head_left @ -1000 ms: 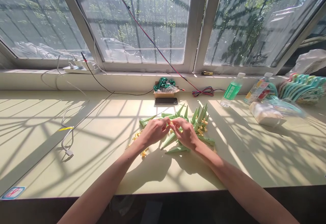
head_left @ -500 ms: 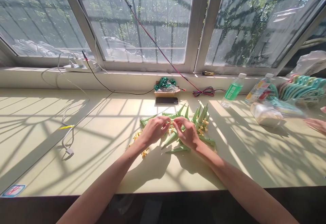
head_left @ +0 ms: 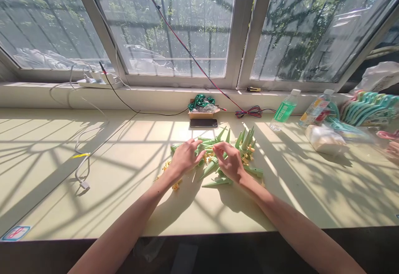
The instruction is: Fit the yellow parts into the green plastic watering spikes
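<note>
Several green paper cones (head_left: pixel 245 141) lie in a pile on the pale yellow counter (head_left: pixel 124 191), with small yellow pieces (head_left: pixel 176 186) scattered at its left. My left hand (head_left: pixel 183 160) reaches into the pile, its fingers curled over a green cone (head_left: pixel 200 149). My right hand (head_left: pixel 231 164) hovers just right of it, thumb and forefinger pinched together above the cones. What they pinch is too small to name. A loose cone (head_left: pixel 216 182) lies on the counter below my right hand.
A black phone (head_left: pixel 203 123) and a small box of green material (head_left: pixel 202 107) sit behind the pile. Two bottles (head_left: pixel 283 111), a plastic bag (head_left: pixel 326 139) and coloured hangers (head_left: pixel 368 106) stand right. Another person's hand (head_left: pixel 392 149) shows at the right edge. Cables (head_left: pixel 82 170) lie left.
My left hand has parted from the right and moved forward onto a green cone. The other person's hand has shifted at the right edge.
</note>
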Motion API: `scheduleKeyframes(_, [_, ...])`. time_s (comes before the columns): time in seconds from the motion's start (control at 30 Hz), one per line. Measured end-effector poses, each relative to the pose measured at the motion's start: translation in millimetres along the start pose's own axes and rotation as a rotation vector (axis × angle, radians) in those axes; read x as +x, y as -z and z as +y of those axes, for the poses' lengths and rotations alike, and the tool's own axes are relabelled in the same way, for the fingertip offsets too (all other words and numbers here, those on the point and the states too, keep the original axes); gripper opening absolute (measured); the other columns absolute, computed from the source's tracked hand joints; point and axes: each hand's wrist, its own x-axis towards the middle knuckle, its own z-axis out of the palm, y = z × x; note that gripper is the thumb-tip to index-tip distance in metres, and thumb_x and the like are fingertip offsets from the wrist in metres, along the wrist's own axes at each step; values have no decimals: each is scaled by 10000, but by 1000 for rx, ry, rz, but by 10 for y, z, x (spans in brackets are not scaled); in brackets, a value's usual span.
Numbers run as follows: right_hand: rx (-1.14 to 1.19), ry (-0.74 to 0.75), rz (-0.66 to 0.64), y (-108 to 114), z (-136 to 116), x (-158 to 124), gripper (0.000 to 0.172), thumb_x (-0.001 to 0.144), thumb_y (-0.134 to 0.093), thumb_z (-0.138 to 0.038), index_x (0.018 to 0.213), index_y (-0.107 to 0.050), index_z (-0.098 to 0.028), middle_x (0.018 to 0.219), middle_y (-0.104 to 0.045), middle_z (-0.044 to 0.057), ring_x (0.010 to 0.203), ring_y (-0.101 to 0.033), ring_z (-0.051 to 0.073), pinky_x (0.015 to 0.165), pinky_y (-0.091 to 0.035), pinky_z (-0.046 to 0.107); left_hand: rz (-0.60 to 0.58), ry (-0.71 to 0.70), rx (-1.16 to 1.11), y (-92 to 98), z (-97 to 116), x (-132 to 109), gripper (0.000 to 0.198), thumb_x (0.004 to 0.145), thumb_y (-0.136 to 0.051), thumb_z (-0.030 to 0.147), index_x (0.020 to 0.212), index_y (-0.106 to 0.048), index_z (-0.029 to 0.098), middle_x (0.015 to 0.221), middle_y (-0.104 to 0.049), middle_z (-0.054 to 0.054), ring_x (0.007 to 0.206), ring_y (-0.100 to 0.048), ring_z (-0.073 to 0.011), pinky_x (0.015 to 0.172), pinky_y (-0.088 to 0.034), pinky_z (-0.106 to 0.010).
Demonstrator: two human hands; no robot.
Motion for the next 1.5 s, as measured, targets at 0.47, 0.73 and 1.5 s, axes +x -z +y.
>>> scheduleKeyframes(0.47, [16, 5, 1, -5, 0, 9, 146, 946, -504, -187, 836, -600, -192, 766, -640, 25, 645, -560, 142, 613, -456, 262, -57, 20, -42, -6, -21, 15, 221, 869, -568, 312, 1039, -631, 185, 787, -701, -45, 661, -639, -206, 608, -438, -286])
scheduleKeyframes(0.73, [-6, -33, 30, 0, -11, 19, 108, 928, -522, -178, 841, -584, -190, 761, -642, 20, 645, -569, 143, 640, -478, 277, -23, 64, -79, -1, 5, 19, 278, 893, -543, 301, 1133, -614, 181, 856, -731, -71, 725, -683, -239, 638, -480, -309])
scheduleKeyframes(1.5, [26, -77, 7, 16, -68, 37, 59, 919, -551, -212, 909, -606, -194, 798, -669, 33, 656, -607, 150, 622, -529, 293, 127, 163, -583, 40, 76, 28, 335, 873, -604, 416, 1134, -629, 206, 872, -718, -28, 640, -653, -146, 585, -516, -251])
